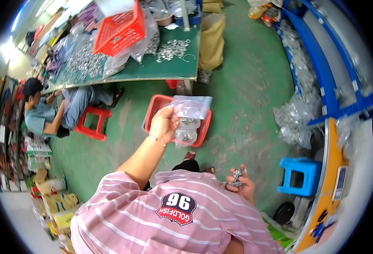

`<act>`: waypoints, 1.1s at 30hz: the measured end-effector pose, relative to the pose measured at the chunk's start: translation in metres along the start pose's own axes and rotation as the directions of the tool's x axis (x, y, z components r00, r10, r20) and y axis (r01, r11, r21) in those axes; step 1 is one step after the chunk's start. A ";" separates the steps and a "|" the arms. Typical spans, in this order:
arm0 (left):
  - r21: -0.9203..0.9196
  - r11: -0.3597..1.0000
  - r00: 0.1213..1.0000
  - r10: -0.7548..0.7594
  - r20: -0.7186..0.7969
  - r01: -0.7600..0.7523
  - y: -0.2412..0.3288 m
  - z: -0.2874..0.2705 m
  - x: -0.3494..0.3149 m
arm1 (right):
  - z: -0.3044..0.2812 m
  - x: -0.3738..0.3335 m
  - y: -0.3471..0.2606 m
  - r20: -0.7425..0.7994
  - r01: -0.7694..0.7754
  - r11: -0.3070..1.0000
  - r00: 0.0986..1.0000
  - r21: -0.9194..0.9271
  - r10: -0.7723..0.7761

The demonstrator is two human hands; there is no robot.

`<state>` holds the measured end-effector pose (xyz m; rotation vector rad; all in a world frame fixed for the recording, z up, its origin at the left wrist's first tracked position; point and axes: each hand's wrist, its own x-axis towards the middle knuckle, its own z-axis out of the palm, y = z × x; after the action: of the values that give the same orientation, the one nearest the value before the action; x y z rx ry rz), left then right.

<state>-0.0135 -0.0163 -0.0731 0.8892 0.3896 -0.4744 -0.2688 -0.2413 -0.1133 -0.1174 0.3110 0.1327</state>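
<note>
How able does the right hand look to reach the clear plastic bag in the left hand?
Probably yes: nothing visible blocks the way from the right hand to the clear plastic bag, though that hand holds small silvery metal pieces.

Shirt badge [176,208]: on the pink striped shirt [123,220], I see a white number on black and white lettering on red, upside down.
Packages at left [65,219]: printing too small for me to read.

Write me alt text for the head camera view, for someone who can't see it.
A person's left hand holds a clear bag over a red basket, while the right hand holds silvery metal pieces. Beyond is a green table strewn with metal parts; at left, another person sits.
</note>
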 end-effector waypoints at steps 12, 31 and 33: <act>-0.459 0.877 0.924 -0.050 -0.380 -0.142 0.047 -0.077 0.205 | 0.047 0.057 -0.009 -0.267 0.191 0.981 0.944 -0.030 -0.192; -0.203 0.979 0.921 -0.054 -0.385 -0.027 0.034 -0.065 0.306 | 0.052 0.125 -0.099 -0.334 0.114 0.990 0.933 -0.088 -0.137; -0.099 0.994 0.918 0.001 -0.398 -0.044 0.024 -0.082 0.320 | 0.048 0.138 -0.122 -0.313 0.079 0.993 0.944 -0.085 -0.102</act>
<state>0.2545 -0.0106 -0.2679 0.8845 0.7698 -0.2448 -0.1069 -0.3398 -0.0997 -0.2249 0.6215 0.0324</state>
